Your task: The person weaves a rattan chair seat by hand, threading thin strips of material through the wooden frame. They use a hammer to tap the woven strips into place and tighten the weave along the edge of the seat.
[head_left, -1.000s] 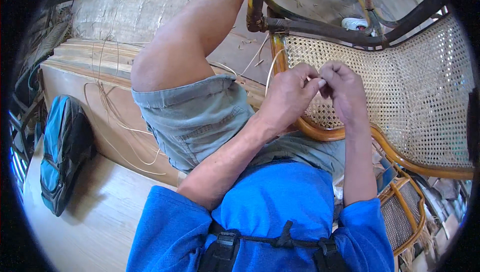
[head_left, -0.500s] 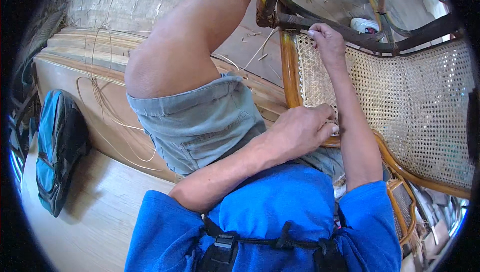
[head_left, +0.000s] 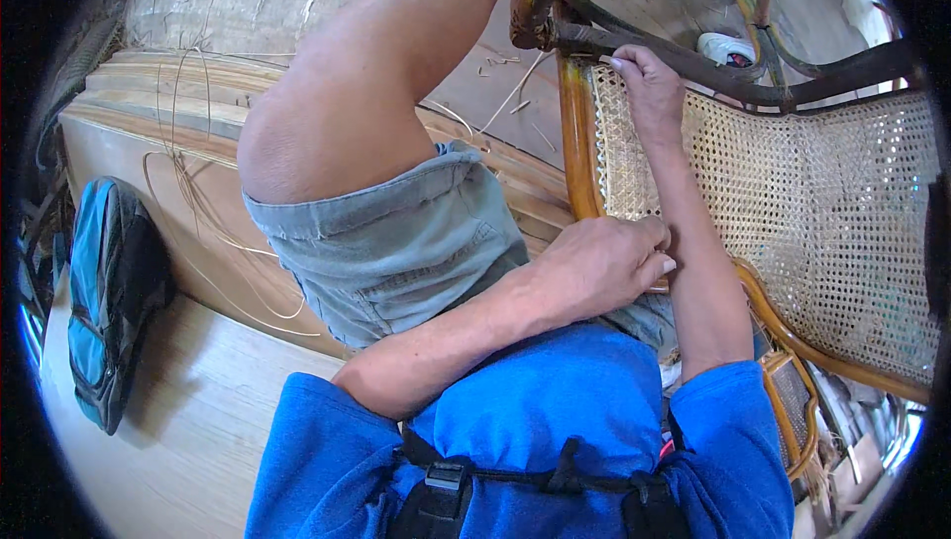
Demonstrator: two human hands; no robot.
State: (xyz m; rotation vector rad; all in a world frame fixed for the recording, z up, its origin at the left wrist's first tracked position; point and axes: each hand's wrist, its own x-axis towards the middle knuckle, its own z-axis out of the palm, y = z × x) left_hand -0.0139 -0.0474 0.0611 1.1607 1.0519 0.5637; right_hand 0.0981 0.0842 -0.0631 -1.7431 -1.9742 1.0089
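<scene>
Across the person's lap lay a rattan chair (head_left: 580,158) with a woven cane seat panel (head_left: 792,202). Their right hand (head_left: 649,83) reached to the panel's far corner, fingers curled and pinching at the weave beside the dark frame bar (head_left: 753,83). Their left hand (head_left: 604,262) rested clenched against the near edge of the frame. Loose cane strands (head_left: 198,212) trailed over the wooden step, near a blue bag (head_left: 104,291) on the floor.

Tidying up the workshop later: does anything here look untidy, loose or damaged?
Loose cane strands trail in loops over the wooden boards, and short offcuts lie scattered on the floor by the chair frame. The woven cane panel shows no visible break.
</scene>
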